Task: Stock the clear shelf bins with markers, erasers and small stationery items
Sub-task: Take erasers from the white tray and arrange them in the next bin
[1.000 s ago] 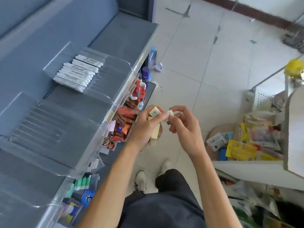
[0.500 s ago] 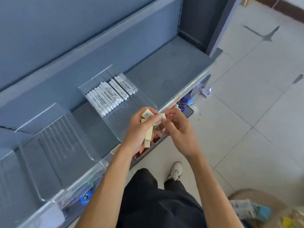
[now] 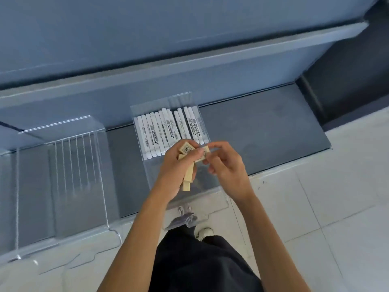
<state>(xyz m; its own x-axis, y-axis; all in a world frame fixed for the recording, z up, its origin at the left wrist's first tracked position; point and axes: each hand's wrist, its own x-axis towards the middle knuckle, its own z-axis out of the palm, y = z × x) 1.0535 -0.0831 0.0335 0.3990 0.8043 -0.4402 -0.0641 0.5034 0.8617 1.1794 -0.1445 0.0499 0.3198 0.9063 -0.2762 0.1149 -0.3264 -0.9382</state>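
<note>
My left hand (image 3: 172, 171) grips a bundle of several beige erasers (image 3: 188, 175), some with barcode labels facing up. My right hand (image 3: 226, 167) pinches the end of one eraser (image 3: 203, 153) at the top of the bundle with thumb and forefinger. Both hands hover over the front part of a clear bin (image 3: 212, 204). Several white markers (image 3: 166, 128) lie side by side in the back half of that bin.
A second clear bin (image 3: 63, 165) with ribbed floor stands to the left on the grey shelf (image 3: 263, 131), and part of another shows at the far left edge. Pale tiled floor (image 3: 326, 197) lies to the right. My dark trousers and white shoes are below.
The view has swung left from the floor and the goods basket to face the shelf. My hands, holding the erasers as before, now hang over the marker bin.
</note>
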